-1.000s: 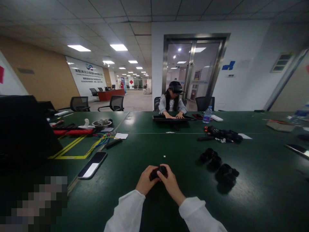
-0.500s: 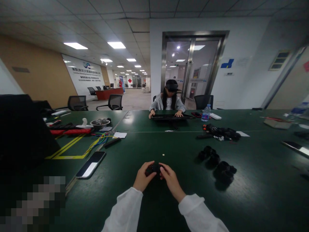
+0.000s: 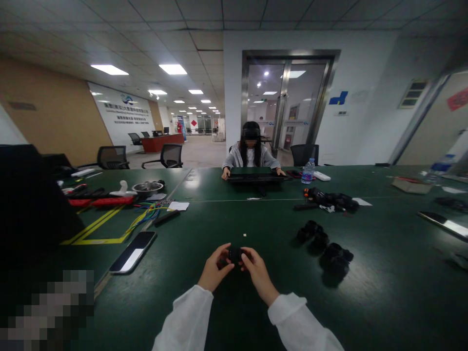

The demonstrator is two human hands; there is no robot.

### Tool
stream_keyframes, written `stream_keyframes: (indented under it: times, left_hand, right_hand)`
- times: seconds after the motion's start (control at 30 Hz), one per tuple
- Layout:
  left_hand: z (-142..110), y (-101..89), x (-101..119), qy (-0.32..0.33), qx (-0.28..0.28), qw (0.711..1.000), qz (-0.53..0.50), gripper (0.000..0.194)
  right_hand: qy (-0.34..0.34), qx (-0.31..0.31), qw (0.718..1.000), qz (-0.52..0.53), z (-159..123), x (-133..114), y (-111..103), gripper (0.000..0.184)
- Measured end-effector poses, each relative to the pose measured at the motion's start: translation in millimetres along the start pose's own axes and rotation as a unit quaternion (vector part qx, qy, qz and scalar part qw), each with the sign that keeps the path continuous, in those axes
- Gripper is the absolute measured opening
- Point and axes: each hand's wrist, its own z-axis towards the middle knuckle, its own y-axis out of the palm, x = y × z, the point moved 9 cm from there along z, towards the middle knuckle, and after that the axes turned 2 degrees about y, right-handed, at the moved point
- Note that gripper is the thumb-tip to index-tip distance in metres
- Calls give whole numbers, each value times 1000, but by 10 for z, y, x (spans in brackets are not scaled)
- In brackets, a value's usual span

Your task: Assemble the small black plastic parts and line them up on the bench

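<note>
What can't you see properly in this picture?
In the head view:
Black part: partly hidden by the fingers.
Right phone: cut off by the right edge.
Bowl: contents too small to tell.
Sign: small writing too blurry.
Bottom left: covered by pixel squares.

Wall panel, glossy white, rectangular [image 3: 117, 127]: I make out dark Chinese characters, top line apparently including "大数据科技有限公司", below a blue swirl logo [image 3: 127, 99]; smaller lines too blurred for me. Clear plastic bottle [image 3: 308, 171], blue-and-red label [image 3: 306, 177]: illegible. Metal-framed glass double door [image 3: 306, 100]: tiny lettering, illegible. Red door sign [image 3: 458, 99], far right: characters illegible.
</note>
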Motion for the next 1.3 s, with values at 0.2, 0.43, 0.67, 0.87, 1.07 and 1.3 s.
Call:
stream_keyframes:
  times: [0.2,0.43,0.67,0.87,1.07,1.3]
  left_hand:
    - [15,-16,-2,-4,9,1000,8,37]
    - [-5,-54,61,-13,37,999,11,26]
    - [2,-98,36,13,57,998,1,30]
    - [-16,-60,163,54,33,997,36,31]
    - [-23,11,176,87,-1,995,40,38]
    - [7,-32,-31,33,19,999,7,48]
  right_hand:
    - [6,-3,1000,3,16,32,0,30]
    - [3,-43,999,-8,-25,12,40,26]
    - [-11,-67,997,-30,-46,-26,87,23]
    - [-7,-60,998,-19,-26,-1,83,23]
    - [-6,-37,999,2,52,89,63,27]
    - [-2,-42,999,-8,46,89,50,26]
